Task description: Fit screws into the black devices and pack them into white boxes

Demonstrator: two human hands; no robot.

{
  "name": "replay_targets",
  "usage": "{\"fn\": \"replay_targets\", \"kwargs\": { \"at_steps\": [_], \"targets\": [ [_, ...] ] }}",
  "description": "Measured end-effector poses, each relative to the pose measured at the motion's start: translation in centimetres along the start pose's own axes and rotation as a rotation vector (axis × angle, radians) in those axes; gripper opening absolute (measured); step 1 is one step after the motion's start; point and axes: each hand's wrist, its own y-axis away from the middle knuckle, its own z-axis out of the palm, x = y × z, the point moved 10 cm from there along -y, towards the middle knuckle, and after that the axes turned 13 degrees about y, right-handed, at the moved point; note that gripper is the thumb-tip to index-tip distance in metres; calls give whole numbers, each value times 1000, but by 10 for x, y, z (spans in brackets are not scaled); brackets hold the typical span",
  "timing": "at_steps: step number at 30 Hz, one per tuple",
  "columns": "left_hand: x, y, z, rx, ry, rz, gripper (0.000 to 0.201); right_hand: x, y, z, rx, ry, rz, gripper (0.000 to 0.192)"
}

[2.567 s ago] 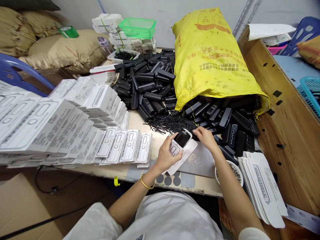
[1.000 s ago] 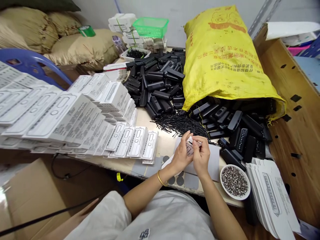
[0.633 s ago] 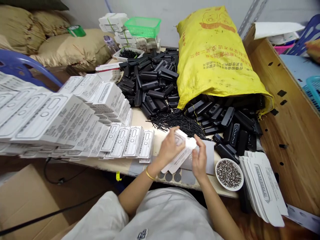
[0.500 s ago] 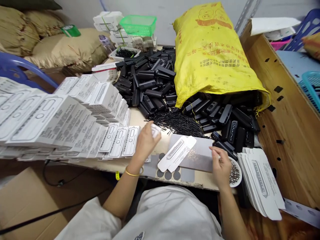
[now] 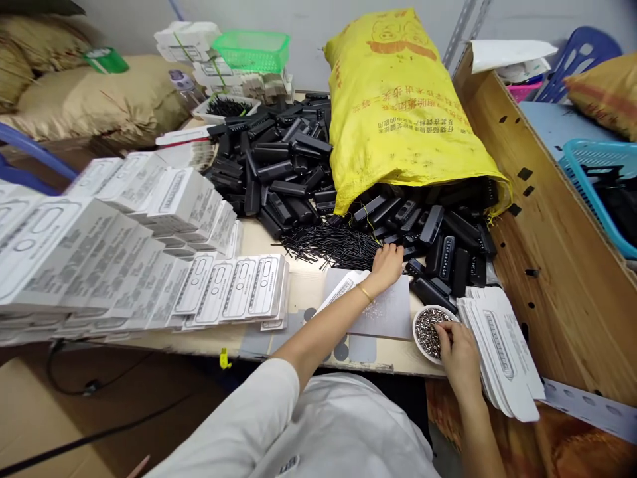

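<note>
My left hand (image 5: pixel 387 263) reaches across the table, fingers down on the heap of thin black pins (image 5: pixel 334 247) beside the black plastic cases (image 5: pixel 438 249) that spill from the yellow sack (image 5: pixel 404 106). My right hand (image 5: pixel 456 344) rests at the white bowl of small metal pieces (image 5: pixel 426 326), fingertips in the pieces; what they pinch is hidden. A flat white printed card (image 5: pixel 338 292) lies on a grey sheet (image 5: pixel 387 312) under my left forearm.
Rows of filled white boxes (image 5: pixel 149 239) cover the left of the table. A stack of flat cards (image 5: pixel 500 348) lies at the right of the bowl. More black cases (image 5: pixel 279 166) are piled at the back. A wooden panel (image 5: pixel 552 232) bounds the right side.
My left hand set a finished box on the left row, then swung right to the black pins. My right hand moved from the card to the bowl.
</note>
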Motion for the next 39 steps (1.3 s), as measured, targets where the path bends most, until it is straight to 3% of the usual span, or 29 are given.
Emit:
{"fn": "replay_targets", "kwargs": {
  "at_steps": [3, 5, 8, 11, 13, 16, 18, 20, 22, 24, 28, 33, 39],
  "targets": [
    [5, -9, 9, -25, -53, -10, 31, 16, 3, 2, -31, -333, 291, 34],
    [2, -10, 6, -61, -65, -1, 29, 14, 3, 9, -47, -602, 409, 33],
    [-6, -7, -9, -108, -63, 22, 24, -5, -5, 17, -74, -879, 440, 32],
    [-12, 5, -40, -77, 9, 51, 26, -26, -14, 22, -114, -980, 406, 30],
    [-16, 18, -67, 20, 197, 51, 27, -40, -18, 26, -138, -989, 382, 28],
    [-41, 45, -92, 240, 785, -95, 26, -59, -21, 32, -148, -969, 358, 25],
    [-63, 65, -78, 341, 1288, -326, 28, -72, -21, 35, -131, -934, 339, 24],
    [-73, 81, -49, 375, 1684, -590, 27, -83, -21, 35, -85, -887, 317, 22],
    [-70, 92, -27, 377, 1887, -785, 21, -91, -21, 32, -8, -851, 275, 20],
    [-65, 97, -17, 385, 1975, -884, 22, -97, -21, 28, 78, -808, 219, 17],
    [-57, 101, -7, 362, 2050, -938, 29, -101, -22, 27, 176, -723, 170, 15],
    [-54, 105, -2, 336, 2098, -887, 21, -102, -21, 28, 230, -699, 165, 16],
    [-50, 114, -6, 428, 2116, -914, 32, -99, -17, 35, 272, -827, 224, 10]
  ]
}}
